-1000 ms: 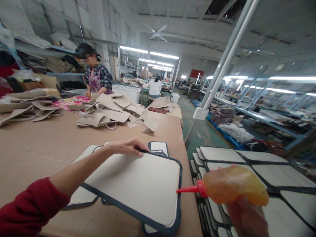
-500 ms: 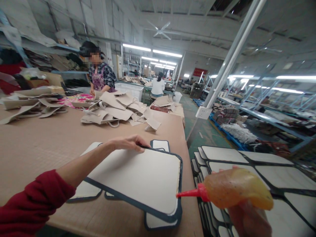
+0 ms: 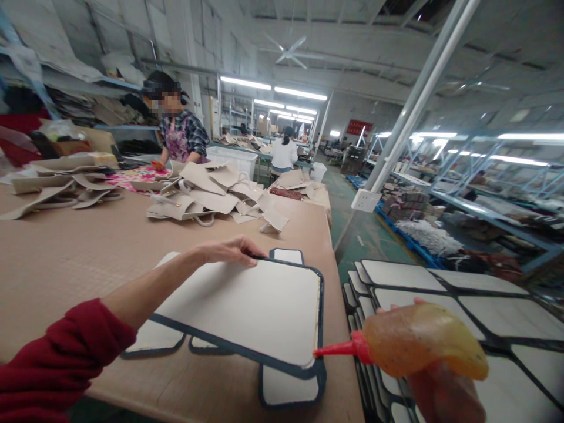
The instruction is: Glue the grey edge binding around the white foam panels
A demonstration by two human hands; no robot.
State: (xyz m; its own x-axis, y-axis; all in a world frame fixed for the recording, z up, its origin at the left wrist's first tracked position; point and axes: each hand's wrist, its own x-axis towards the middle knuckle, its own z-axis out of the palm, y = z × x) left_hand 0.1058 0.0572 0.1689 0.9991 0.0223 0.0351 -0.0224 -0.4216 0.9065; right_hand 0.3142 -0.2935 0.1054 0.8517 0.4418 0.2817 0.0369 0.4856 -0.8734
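Observation:
My left hand [image 3: 235, 251] grips the far edge of a white panel with a dark blue border [image 3: 251, 305], holding it tilted over the table. Wrapped round a squeeze bottle of amber liquid, probably glue [image 3: 418, 339], my right hand [image 3: 445, 388] is closed at the lower right. The bottle's red nozzle [image 3: 337, 349] points left, its tip at the panel's near right corner. A glossy line runs along the panel's right edge. Beneath the held panel, more bordered white pieces [image 3: 288, 386] lie on the table, partly hidden.
Stacks of white panels with dark borders [image 3: 497, 311] stand to the right. Beige bag pieces [image 3: 207, 194] are heaped at the back of the brown table [image 3: 211, 376]. Across it a co-worker [image 3: 180, 129] stands. A metal post with a socket box [image 3: 365, 200] rises beyond the table's right edge.
The panel's near right corner has risen slightly, and the nozzle tip has shifted slightly down along its right edge. Both hands keep their holds. The co-worker's hand has moved a little.

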